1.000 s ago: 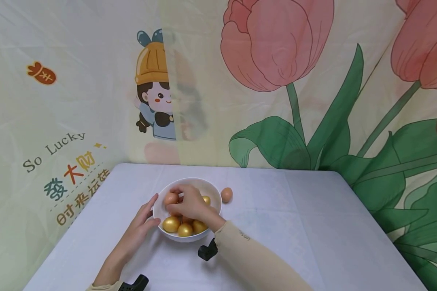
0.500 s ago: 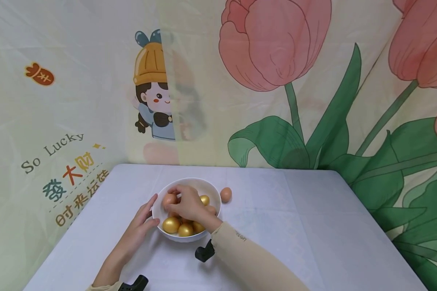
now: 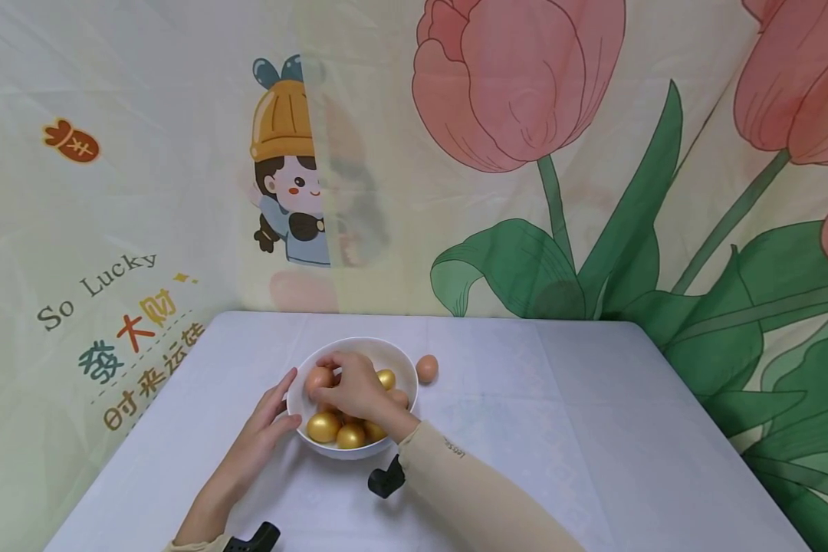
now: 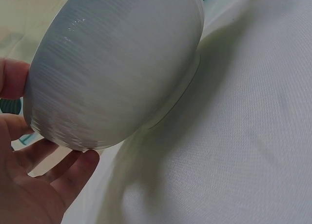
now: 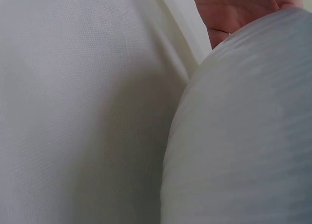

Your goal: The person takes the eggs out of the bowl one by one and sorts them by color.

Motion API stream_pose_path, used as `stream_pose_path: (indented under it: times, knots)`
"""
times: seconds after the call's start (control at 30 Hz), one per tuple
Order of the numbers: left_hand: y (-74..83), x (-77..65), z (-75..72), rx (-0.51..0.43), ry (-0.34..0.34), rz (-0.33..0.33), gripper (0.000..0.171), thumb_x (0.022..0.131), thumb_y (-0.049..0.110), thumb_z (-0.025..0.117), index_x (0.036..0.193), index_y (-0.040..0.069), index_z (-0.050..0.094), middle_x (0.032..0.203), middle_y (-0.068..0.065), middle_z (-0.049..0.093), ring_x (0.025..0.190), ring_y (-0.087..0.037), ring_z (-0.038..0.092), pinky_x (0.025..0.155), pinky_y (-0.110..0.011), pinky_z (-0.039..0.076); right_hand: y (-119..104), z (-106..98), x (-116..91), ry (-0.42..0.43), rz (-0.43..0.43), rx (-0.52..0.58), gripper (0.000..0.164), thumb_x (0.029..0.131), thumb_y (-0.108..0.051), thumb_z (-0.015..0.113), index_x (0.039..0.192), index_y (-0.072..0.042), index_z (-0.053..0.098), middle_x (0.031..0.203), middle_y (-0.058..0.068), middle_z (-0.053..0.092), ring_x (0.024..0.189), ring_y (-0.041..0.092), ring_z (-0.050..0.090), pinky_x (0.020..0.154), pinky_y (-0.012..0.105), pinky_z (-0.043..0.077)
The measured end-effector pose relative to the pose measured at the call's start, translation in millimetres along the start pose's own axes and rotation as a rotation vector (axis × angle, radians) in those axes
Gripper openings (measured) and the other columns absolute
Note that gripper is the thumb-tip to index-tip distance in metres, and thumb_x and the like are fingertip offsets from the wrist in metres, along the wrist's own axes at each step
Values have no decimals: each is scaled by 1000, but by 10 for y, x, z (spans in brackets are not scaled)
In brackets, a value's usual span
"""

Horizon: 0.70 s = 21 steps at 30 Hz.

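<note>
A white bowl (image 3: 352, 454) stands on the table, holding several golden eggs (image 3: 351, 436) and brown eggs. My left hand (image 3: 265, 420) rests against its left side, thumb at the rim and fingers spread along the outer wall. In the left wrist view, fingertips (image 4: 90, 158) touch the outside of the bowl (image 4: 117, 72). Inside the bowl, my right hand (image 3: 355, 389) pinches a brown egg (image 3: 320, 379) between thumb and fingers, near the left inner wall. The right wrist view mostly shows the bowl's outer wall (image 5: 243, 136); the pinched egg is hidden there.
One brown egg (image 3: 427, 369) lies on the table close to the bowl's right side. A white cloth (image 3: 559, 445) covers the table. Behind it hangs a printed backdrop (image 3: 379, 284) with tulips and a cartoon figure. Black wrist cameras (image 3: 386, 478) sit near both sleeves.
The right hand and the egg it pinches have shifted very slightly left inside the bowl. The whole view has drifted a little. The left hand keeps its place on the bowl.
</note>
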<state>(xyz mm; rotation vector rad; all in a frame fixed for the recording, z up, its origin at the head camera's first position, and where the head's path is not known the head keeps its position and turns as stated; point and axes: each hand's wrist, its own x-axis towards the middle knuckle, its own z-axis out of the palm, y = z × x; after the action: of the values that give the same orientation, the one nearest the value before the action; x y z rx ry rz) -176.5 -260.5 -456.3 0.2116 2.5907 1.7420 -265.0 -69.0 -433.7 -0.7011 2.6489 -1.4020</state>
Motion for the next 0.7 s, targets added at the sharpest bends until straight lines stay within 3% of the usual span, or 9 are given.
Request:
stream_pose_path:
  times: [0.33, 0.57, 0.7]
  knots:
    - [8, -3, 3, 2, -4, -16, 71, 107, 20, 55, 171, 20, 23, 168, -18, 28, 149, -45, 38, 102, -18, 40, -26, -75, -49, -5, -10, -24, 40, 91, -22, 82, 130, -17, 74, 117, -10, 71, 95, 7, 64, 83, 18, 53]
    - [8, 7, 11, 12, -5, -21, 73, 107, 20, 54, 172, 19, 21, 169, -20, 26, 150, -47, 36, 117, -54, 37, -26, -333, -152, -7, -74, -19, 45, 89, -27, 83, 132, -16, 73, 124, -10, 72, 104, 13, 68, 90, 24, 56]
    - [-3, 6, 12, 5, -3, -25, 74, 107, 20, 54, 172, 19, 20, 170, -20, 24, 151, -48, 35, 118, -63, 33, 18, -536, -209, -24, -101, -22, 46, 92, -27, 82, 136, -15, 72, 129, -8, 72, 107, 16, 70, 94, 27, 57]
